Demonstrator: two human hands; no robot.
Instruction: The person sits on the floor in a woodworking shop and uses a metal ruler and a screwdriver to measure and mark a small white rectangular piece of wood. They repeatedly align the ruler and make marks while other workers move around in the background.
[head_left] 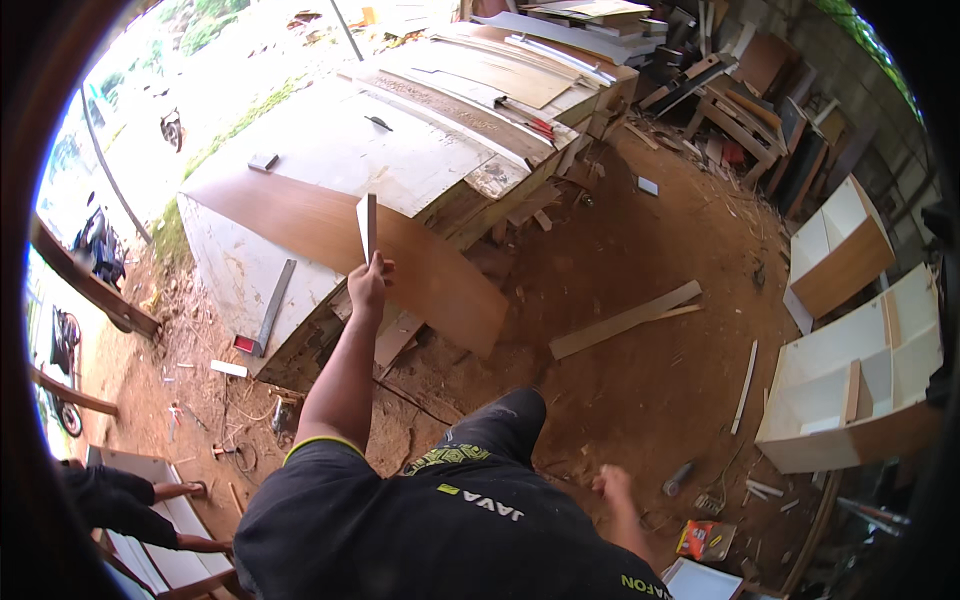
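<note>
Head view, standing nearby: the left hand is raised in front of the wearer, fingers closed round the lower end of a short strip. The strip stands roughly upright above the grip, one face white, the narrow side duller and brownish-grey. From this viewpoint it overlaps the long brown panel lying across the pale workbench; whether strip and panel touch, I cannot tell.

Handling, my judgement: light, easily carried one-handed, stiff along its length. Looks like coated board, so the white face may be a little slick and the corners liable to chip if knocked. Holding it by one end leaves the upper part free but lets it tip; a pinch on the two long edges near the middle would balance better. Bare skin should mind any rough cut edge.

Right hand: low, out over the earth floor, well apart from the strip. Blurred; whether its fingers are curled round anything, I cannot tell.

Around the strip: a small block near the bench's far edge, and a grey straight piece with a red end on the near left corner. Panel's right end juts past the bench edge.
</note>
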